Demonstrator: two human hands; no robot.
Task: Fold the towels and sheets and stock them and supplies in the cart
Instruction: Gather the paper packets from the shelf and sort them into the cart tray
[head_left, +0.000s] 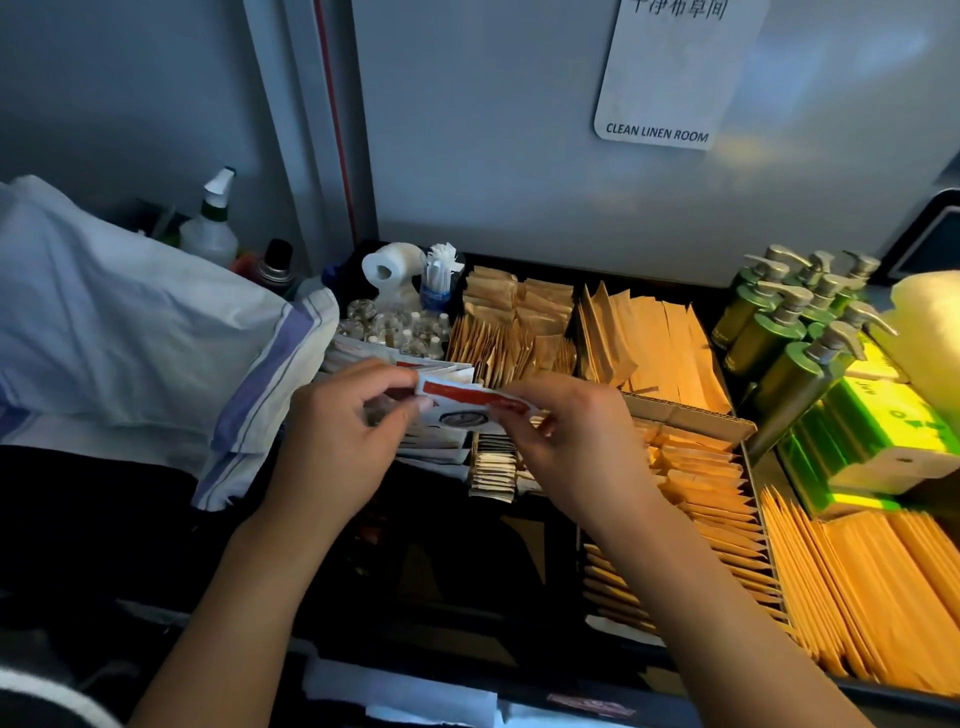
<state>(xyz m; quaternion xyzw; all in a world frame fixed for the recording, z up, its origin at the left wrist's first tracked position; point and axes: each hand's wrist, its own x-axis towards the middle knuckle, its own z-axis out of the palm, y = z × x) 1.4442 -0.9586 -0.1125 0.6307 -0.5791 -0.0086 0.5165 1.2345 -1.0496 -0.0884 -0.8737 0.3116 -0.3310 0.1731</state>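
Small white paper sachets with a red band (470, 399) sat between both hands above the cart tray's (750, 457) left compartment, long axis running left-right. Left hand (337, 431) pinched the left end, right hand (566, 441) pinched the right end, fingers curled; both equally near. Looked like one or two sachets held, count unclear. More of the same stacked just behind. Green pump bottles (779, 332) far right, about ten. Striped white linen (156, 332) at left.
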